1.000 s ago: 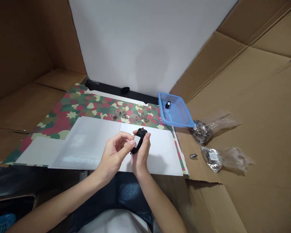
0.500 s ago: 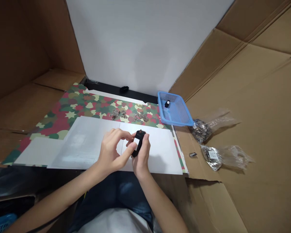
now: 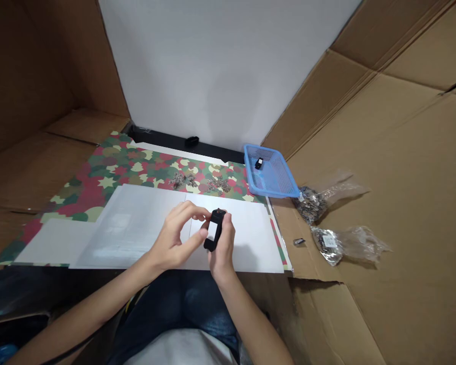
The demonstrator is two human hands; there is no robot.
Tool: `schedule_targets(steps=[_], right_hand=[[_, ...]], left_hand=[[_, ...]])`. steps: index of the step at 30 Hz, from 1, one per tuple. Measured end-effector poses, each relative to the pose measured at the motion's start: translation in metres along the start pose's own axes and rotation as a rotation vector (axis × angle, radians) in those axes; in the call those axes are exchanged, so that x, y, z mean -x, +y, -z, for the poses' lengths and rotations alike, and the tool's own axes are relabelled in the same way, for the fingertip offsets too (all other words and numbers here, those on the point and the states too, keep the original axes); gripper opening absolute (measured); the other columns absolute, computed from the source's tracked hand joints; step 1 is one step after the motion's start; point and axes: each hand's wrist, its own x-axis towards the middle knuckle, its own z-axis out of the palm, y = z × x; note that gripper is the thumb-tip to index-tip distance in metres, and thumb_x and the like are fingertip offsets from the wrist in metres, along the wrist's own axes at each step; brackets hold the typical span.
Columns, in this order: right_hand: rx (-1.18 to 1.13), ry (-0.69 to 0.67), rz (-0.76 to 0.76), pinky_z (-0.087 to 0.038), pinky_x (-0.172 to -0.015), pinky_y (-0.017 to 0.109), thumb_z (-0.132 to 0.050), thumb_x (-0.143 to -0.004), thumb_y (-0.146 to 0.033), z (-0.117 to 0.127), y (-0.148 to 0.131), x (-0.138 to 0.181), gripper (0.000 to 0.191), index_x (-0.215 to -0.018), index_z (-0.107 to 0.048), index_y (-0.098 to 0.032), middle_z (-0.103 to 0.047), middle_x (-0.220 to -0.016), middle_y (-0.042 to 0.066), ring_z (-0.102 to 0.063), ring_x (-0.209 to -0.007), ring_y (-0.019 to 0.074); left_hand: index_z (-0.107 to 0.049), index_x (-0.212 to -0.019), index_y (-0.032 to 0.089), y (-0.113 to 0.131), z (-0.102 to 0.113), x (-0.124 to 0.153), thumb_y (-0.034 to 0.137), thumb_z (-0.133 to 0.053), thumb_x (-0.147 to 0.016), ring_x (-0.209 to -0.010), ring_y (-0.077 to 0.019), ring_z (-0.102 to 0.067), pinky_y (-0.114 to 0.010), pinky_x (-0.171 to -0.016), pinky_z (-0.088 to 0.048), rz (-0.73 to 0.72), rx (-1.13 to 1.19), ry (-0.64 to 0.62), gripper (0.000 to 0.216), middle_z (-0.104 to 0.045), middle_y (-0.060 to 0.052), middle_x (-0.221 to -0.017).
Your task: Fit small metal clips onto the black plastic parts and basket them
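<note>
My right hand (image 3: 223, 248) grips a small black device with a white face (image 3: 214, 230), held upright over the white sheets (image 3: 144, 223) at the table's near edge. My left hand (image 3: 178, 235) is curled beside it, its thumb and fingertips pinched against the device's top and left side. Whether something tiny sits between those fingertips is hidden. Both forearms reach up from my lap.
Small piles of metal parts (image 3: 199, 181) lie on the camouflage mat (image 3: 110, 170). A blue basket (image 3: 269, 172) at the right holds one black device. Two plastic bags of metal parts (image 3: 329, 223) and a loose small piece (image 3: 298, 242) rest on cardboard at right.
My left hand has shifted from the device's side to pinching at its top. The device has tilted slightly and dropped a little lower in my right hand.
</note>
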Motion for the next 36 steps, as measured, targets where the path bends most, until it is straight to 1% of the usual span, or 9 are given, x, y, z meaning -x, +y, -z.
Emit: schedule_targets(steps=[5, 9, 11, 14, 19, 22, 26, 31, 36], right_hand=[[0.067, 0.007, 0.065, -0.041, -0.061, 0.024, -0.043, -0.089, -0.059, 0.001, 0.004, 0.003, 0.042, -0.072, -0.049, -0.021, -0.049, -0.063, -0.005, -0.048, -0.061, 0.0115], [0.14, 0.002, 0.011, -0.042, -0.056, 0.024, -0.034, -0.091, -0.061, 0.009, 0.004, -0.001, 0.048, -0.075, -0.053, -0.02, -0.053, -0.061, -0.003, -0.052, -0.057, 0.0124], [0.388, 0.015, 0.049, -0.041, -0.05, 0.024, -0.021, -0.092, -0.062, 0.021, -0.004, -0.019, 0.056, -0.08, -0.055, -0.019, -0.055, -0.059, -0.001, -0.051, -0.052, 0.0131], [0.879, 0.116, 0.237, -0.044, -0.055, 0.028, -0.013, -0.092, -0.061, 0.053, -0.037, -0.07, 0.059, -0.084, -0.054, -0.02, -0.059, -0.067, 0.002, -0.055, -0.057, 0.0163], [1.225, 0.234, 0.399, -0.041, -0.079, 0.039, -0.039, -0.088, -0.049, 0.103, -0.125, -0.163, 0.029, -0.087, -0.051, -0.023, -0.058, -0.075, 0.005, -0.056, -0.078, 0.0245], [1.431, 0.24, 0.469, -0.037, -0.088, 0.042, -0.04, -0.088, -0.037, 0.106, -0.144, -0.184, 0.024, -0.098, -0.051, -0.018, -0.061, -0.09, 0.013, -0.055, -0.094, 0.0279], [1.678, -0.031, 0.467, -0.041, -0.083, 0.035, -0.034, -0.092, -0.029, 0.078, -0.108, -0.183, 0.025, -0.098, -0.056, -0.018, -0.064, -0.096, 0.011, -0.057, -0.092, 0.0228], [1.918, -0.498, 0.41, -0.046, -0.084, 0.039, -0.053, -0.09, -0.036, 0.042, -0.048, -0.188, 0.029, -0.111, -0.059, -0.017, -0.064, -0.103, 0.007, -0.06, -0.094, 0.0207], [2.037, -0.737, 0.476, -0.046, -0.094, 0.047, -0.053, -0.092, -0.038, 0.031, -0.031, -0.201, 0.038, -0.124, -0.053, -0.018, -0.061, -0.118, 0.009, -0.057, -0.11, 0.0243]], left_hand=[[-0.049, -0.094, 0.021, -0.001, -0.013, -0.004, 0.023, -0.053, -0.088, -0.073, -0.018, -0.051, -0.034, -0.071, -0.037, -0.052, -0.086, 0.096, 0.008, -0.052, 0.0, -0.075], [-0.044, -0.117, 0.023, -0.01, -0.016, 0.007, 0.024, -0.059, -0.083, -0.082, -0.0205, -0.053, -0.036, -0.079, -0.039, -0.047, -0.094, -0.07, 0.037, -0.054, -0.003, -0.088], [-0.042, -0.124, 0.025, -0.016, -0.013, 0.014, 0.026, -0.062, -0.082, -0.089, -0.0219, -0.053, -0.036, -0.082, -0.041, -0.008, -0.062, -0.157, 0.047, -0.054, -0.006, -0.1], [-0.048, -0.116, 0.026, -0.023, -0.004, 0.022, 0.029, -0.055, -0.088, -0.087, -0.0201, -0.054, -0.033, -0.08, -0.043, 0.106, 0.021, -0.146, 0.029, -0.055, -0.004, -0.098], [-0.057, -0.1, 0.026, -0.024, 0.015, 0.025, 0.036, -0.052, -0.09, -0.079, -0.0187, -0.055, -0.029, -0.078, -0.041, 0.263, 0.09, 0.034, 0.015, -0.058, -0.001, -0.087], [-0.06, -0.098, 0.026, -0.025, 0.027, 0.026, 0.036, -0.056, -0.087, -0.079, -0.0198, -0.056, -0.028, -0.076, -0.043, 0.264, 0.055, 0.044, 0.015, -0.06, -0.002, -0.085], [-0.061, -0.096, 0.026, -0.031, 0.039, 0.024, 0.034, -0.058, -0.085, -0.079, -0.0201, -0.057, -0.026, -0.072, -0.045, 0.228, -0.02, -0.008, 0.015, -0.062, -0.002, -0.083], [-0.06, -0.092, 0.025, -0.031, 0.054, 0.017, 0.036, -0.057, -0.086, -0.077, -0.02, -0.057, -0.026, -0.07, -0.045, 0.219, -0.081, 0.009, 0.014, -0.06, -0.002, -0.078], [-0.06, -0.09, 0.024, -0.04, 0.085, -0.003, 0.038, -0.056, -0.086, -0.073, -0.0186, -0.058, -0.025, -0.065, -0.045, 0.179, -0.139, 0.015, 0.015, -0.062, -0.002, -0.078]])
